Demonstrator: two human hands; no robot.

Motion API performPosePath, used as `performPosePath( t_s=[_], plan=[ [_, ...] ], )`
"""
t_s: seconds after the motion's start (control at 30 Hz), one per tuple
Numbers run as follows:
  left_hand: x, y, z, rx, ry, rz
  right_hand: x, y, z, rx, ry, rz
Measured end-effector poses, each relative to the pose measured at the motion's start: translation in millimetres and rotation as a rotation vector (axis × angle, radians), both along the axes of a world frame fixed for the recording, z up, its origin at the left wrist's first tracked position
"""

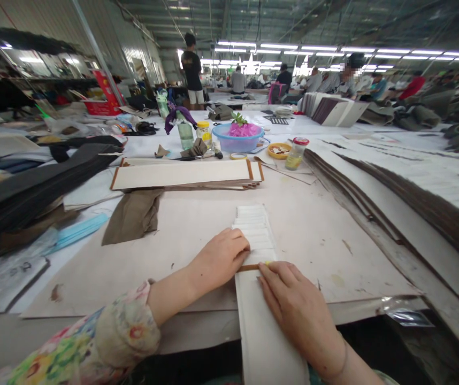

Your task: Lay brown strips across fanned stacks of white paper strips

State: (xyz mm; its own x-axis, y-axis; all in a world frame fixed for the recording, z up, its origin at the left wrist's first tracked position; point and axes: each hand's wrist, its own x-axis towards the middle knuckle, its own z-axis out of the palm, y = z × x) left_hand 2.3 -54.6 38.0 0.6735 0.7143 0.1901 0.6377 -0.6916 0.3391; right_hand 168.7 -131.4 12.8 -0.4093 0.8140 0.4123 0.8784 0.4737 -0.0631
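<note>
I can't read the scrawl on the bag [23, 267]. The strip [257, 331] points lengthwise inward over the table's [197, 332] edge; left hand [219, 256] and right hand [299, 307] touch it, grip unclear.

One long, flat strip [269, 337] of off-white colour lies in the near middle of the scene, its length running from near to far. A narrow brown band [249, 267] crosses its far end, and its right side is partly hidden. Just beyond this band, thin white pieces [253, 227] lie overlapped like small steps, their row leaning slightly left at the far end.
</note>
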Motion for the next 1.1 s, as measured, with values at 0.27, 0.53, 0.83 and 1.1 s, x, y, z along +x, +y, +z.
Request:
performPosePath(
  t_s=[0.27, 0.53, 0.83, 1.1],
  plan=[
    [15, 19, 19.7, -0.496, -0.038, 0.019, -1, -1, 0.9, 0.063, 0.024, 0.004],
    [41, 31, 11.0, -0.614, 0.007, -0.085, 0, -2, 0.9, 0.051, 0.022, -0.003],
    [42, 26, 10.8, -0.398, 0.066, -0.1, -1, -2, 5.3, -0.009, 0.063, -0.012],
    [39, 9, 8.0, -0.107, 0.117, -0.186, -1, -2, 5.3, 0.015, 0.095, -0.012]
  ],
)
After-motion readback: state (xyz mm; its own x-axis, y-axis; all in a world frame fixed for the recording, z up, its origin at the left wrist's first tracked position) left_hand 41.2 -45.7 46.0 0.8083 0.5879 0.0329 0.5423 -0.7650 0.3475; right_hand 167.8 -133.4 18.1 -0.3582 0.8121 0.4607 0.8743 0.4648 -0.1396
